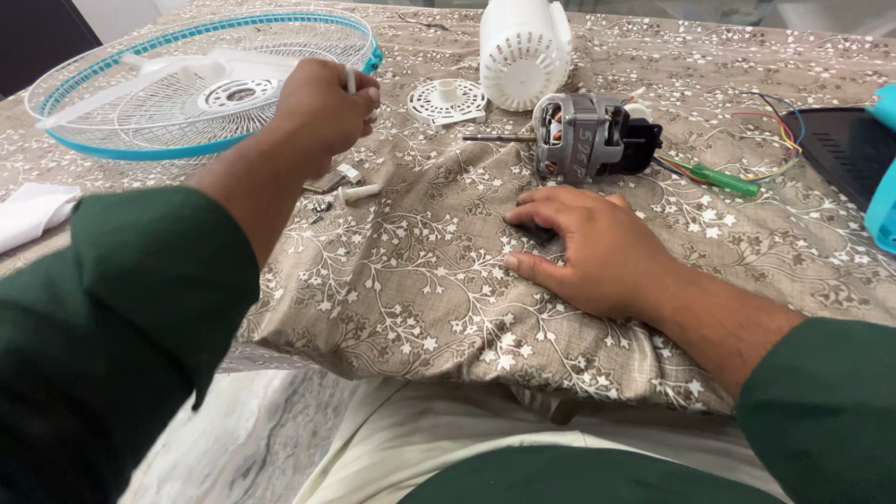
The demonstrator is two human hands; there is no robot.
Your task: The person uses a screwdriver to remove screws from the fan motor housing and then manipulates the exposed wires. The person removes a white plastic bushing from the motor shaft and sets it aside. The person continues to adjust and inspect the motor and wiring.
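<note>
My left hand (pixel 322 107) is raised over the cloth, fingers closed on a small white plastic part (pixel 352 79), beside the fan guard (pixel 112 103). My right hand (pixel 588 247) lies flat on the patterned cloth (pixel 420 280), palm down, fingers apart, holding nothing. Just beyond it rests a grey fan motor (pixel 583 138) with its shaft pointing left and coloured wires trailing right. A white round disc (pixel 448 101) and a white slotted motor cover (pixel 523 51) sit behind the motor.
Small white and metal bits (pixel 347 185) lie under my left hand. A green-handled screwdriver (pixel 719 177) lies right of the motor. A dark panel (pixel 845 145) and a turquoise part (pixel 882 201) sit at the right edge. Folded white cloth (pixel 33 213) is at far left.
</note>
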